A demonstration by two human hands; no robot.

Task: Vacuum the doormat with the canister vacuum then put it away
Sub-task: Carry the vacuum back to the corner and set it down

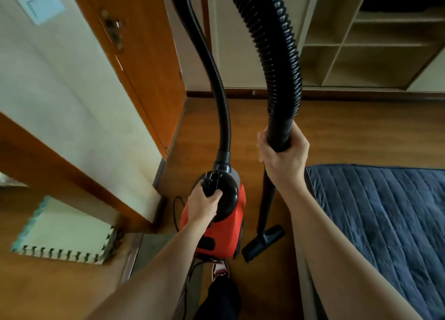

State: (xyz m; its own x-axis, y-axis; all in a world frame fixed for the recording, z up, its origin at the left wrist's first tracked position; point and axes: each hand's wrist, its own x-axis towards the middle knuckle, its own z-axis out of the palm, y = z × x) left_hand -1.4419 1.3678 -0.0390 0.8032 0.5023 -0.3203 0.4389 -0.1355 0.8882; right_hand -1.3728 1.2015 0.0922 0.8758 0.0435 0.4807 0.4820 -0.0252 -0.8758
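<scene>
Head view: red canister vacuum (224,226) low in centre, over wooden floor (349,132), near doorway; cannot tell if it stands or hangs lifted. Left hand (202,204) grips black handle (212,182) on top, fingers curled round it. Black hose (284,55) rises from canister, leaves frame at top, comes down to right hand (284,158); fingers wrapped tight round its cuff. Wand (266,199) below, nozzle (263,242) beside canister. Blue quilted mat (385,223) on right, foam puzzle mat (67,233) on left, shelf unit (361,43) behind.
</scene>
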